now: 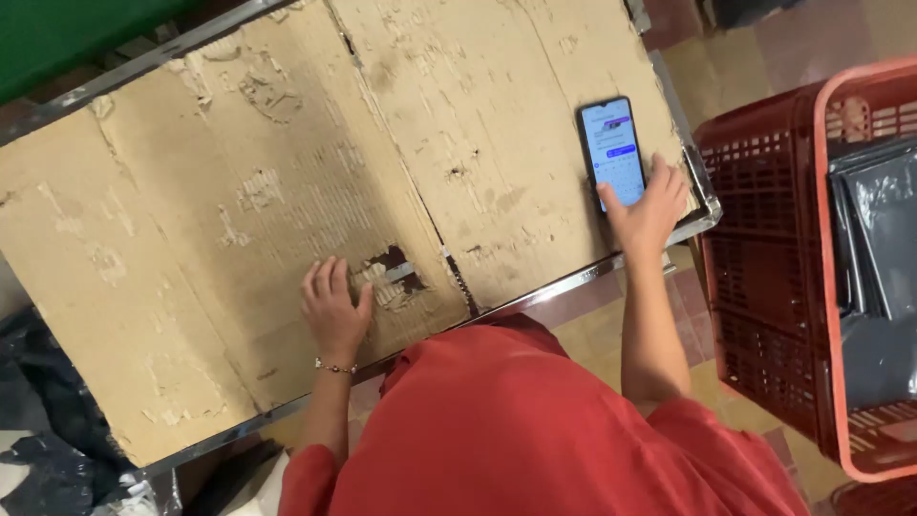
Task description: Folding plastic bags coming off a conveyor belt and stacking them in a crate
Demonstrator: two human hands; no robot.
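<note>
A packing or sorting room is shown. A metal-edged bench point(573, 282) is covered with worn cardboard point(239, 191). A big red plastic crate point(764, 287) full of grey plastic bags point(884, 239) is seen beside it, on a tiled floor point(726, 67).

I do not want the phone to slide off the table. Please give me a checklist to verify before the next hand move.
1. Phone lies flat on the cardboard: ok.
2. Phone is well away from the table's metal edge: not ok, it lies near the right edge.
3. Right hand touches the phone's lower end: ok.
4. Left hand rests flat on the cardboard, holding nothing: ok.
5. Screen is lit: ok.
6. Red basket stands apart from the table: cannot tell.
</note>
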